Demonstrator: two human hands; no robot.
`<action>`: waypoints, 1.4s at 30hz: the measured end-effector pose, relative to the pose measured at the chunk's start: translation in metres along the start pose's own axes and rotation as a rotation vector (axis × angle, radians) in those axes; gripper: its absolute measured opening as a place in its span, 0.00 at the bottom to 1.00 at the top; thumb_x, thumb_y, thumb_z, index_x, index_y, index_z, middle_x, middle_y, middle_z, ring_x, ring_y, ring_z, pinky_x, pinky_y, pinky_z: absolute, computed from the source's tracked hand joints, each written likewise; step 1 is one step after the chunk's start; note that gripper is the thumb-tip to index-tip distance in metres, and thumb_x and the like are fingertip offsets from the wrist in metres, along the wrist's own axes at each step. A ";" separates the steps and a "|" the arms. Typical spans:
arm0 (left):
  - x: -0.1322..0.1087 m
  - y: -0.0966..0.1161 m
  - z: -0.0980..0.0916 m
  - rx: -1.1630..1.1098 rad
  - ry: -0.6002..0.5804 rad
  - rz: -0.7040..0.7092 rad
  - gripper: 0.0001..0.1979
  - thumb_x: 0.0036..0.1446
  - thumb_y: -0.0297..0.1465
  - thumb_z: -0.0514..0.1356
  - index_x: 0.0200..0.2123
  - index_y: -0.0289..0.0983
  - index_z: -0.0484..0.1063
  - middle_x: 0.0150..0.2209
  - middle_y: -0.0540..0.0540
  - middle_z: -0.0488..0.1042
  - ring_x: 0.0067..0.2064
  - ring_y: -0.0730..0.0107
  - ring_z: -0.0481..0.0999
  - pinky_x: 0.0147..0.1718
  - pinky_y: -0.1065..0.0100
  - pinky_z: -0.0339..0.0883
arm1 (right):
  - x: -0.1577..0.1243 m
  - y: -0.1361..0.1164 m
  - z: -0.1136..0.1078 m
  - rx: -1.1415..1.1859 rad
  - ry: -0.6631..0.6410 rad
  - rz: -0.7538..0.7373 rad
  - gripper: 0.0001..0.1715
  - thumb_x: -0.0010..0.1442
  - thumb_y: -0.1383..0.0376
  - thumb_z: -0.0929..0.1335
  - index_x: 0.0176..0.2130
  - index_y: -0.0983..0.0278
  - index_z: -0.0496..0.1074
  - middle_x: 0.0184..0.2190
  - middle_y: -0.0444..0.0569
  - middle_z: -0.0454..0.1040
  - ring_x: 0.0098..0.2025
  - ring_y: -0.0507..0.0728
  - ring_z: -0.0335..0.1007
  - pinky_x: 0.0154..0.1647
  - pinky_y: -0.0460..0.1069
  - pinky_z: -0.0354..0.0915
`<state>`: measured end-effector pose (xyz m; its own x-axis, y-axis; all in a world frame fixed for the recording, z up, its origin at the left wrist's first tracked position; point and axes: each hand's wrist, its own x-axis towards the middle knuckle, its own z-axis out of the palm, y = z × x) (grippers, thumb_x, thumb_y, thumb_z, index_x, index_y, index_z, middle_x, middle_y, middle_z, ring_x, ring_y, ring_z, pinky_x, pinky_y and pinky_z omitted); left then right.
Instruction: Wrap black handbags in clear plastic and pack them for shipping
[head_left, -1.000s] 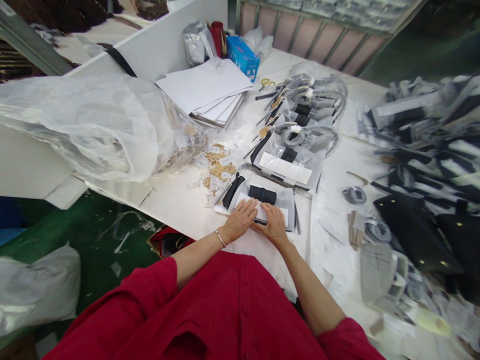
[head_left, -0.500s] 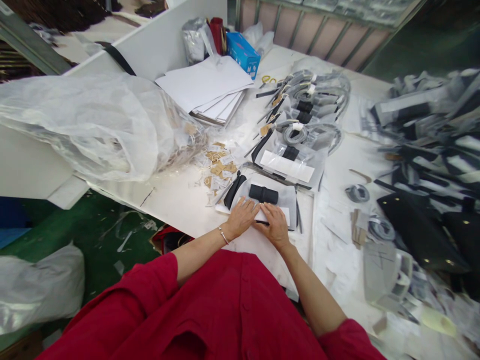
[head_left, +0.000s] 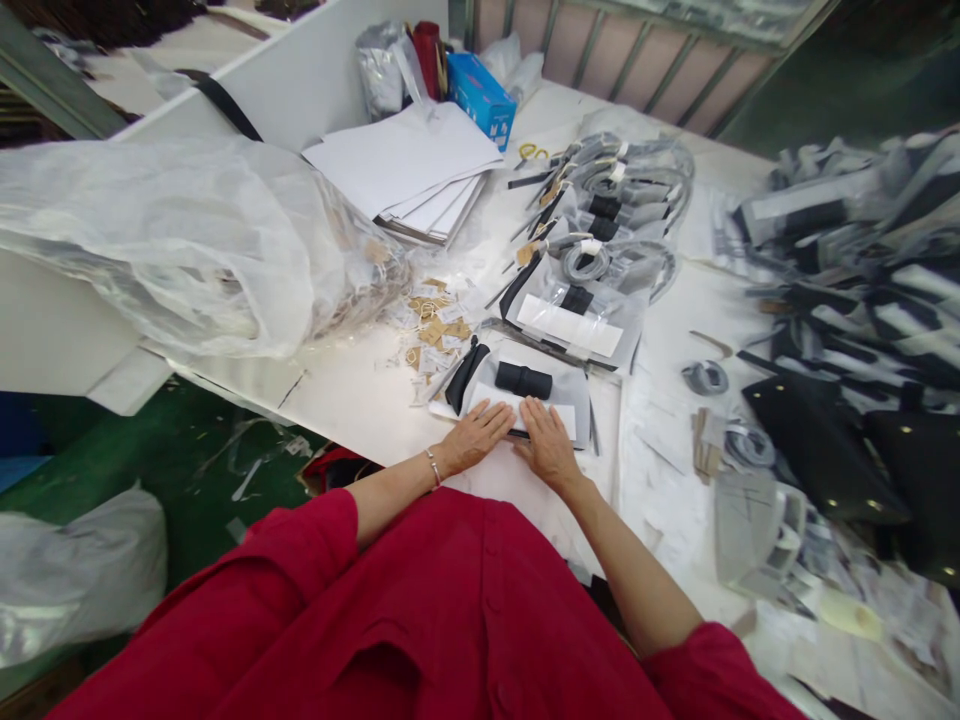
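In front of me on the white table lies a bag wrapped in pale grey sheeting, with a black rolled piece across its middle and a black end showing at the left. A white paper strip runs along its near side. My left hand lies flat with fingers stretched over the strip's left part. Beside it my right hand rests with extended fingers on the strip, its thumb toward the near edge. Neither hand is closed around anything. Just beyond sits a similar wrapped bag with its own white strip.
Brown tags with strings lie left of the bag. A large clear plastic sack fills the left side. Behind are stacked white sheets and a blue box. At right are a tape dispenser and black bags.
My left hand has slid slightly down and left, its fingers lying flatter on the strip. The hands are a little farther apart. The whole view has shifted slightly.
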<state>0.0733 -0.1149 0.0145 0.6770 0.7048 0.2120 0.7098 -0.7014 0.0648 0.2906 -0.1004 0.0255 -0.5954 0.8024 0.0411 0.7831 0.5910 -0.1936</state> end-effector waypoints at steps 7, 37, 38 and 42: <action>0.005 0.000 0.005 0.127 0.001 0.072 0.21 0.66 0.24 0.47 0.61 0.28 0.61 0.63 0.31 0.63 0.64 0.55 0.63 0.62 0.48 0.57 | -0.018 0.001 0.014 -0.134 0.153 -0.004 0.34 0.64 0.71 0.59 0.67 0.72 0.51 0.64 0.62 0.61 0.68 0.65 0.49 0.67 0.65 0.45; 0.092 -0.041 -0.081 -0.029 -0.017 0.234 0.11 0.64 0.26 0.52 0.48 0.32 0.66 0.37 0.40 0.74 0.34 0.64 0.73 0.30 0.65 0.58 | 0.014 0.010 -0.044 -0.226 0.297 0.085 0.36 0.60 0.59 0.68 0.62 0.71 0.58 0.56 0.65 0.69 0.58 0.68 0.60 0.62 0.64 0.49; 0.094 -0.044 -0.084 -0.039 -0.017 0.240 0.11 0.63 0.25 0.53 0.48 0.33 0.67 0.38 0.40 0.74 0.34 0.64 0.73 0.30 0.65 0.59 | 0.016 0.010 -0.049 -0.232 0.295 0.073 0.36 0.60 0.60 0.68 0.62 0.72 0.58 0.55 0.65 0.70 0.57 0.68 0.61 0.61 0.63 0.50; 0.094 -0.056 -0.098 -0.073 -0.026 0.247 0.14 0.58 0.23 0.56 0.48 0.33 0.67 0.40 0.40 0.74 0.35 0.64 0.73 0.32 0.65 0.60 | 0.026 0.015 -0.065 -0.260 0.264 0.004 0.32 0.58 0.65 0.68 0.59 0.71 0.61 0.51 0.62 0.73 0.51 0.65 0.67 0.55 0.58 0.58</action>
<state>0.0779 -0.0196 0.1264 0.8336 0.5130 0.2048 0.5071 -0.8577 0.0847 0.2985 -0.0653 0.0875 -0.5522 0.7781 0.2993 0.8248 0.5623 0.0597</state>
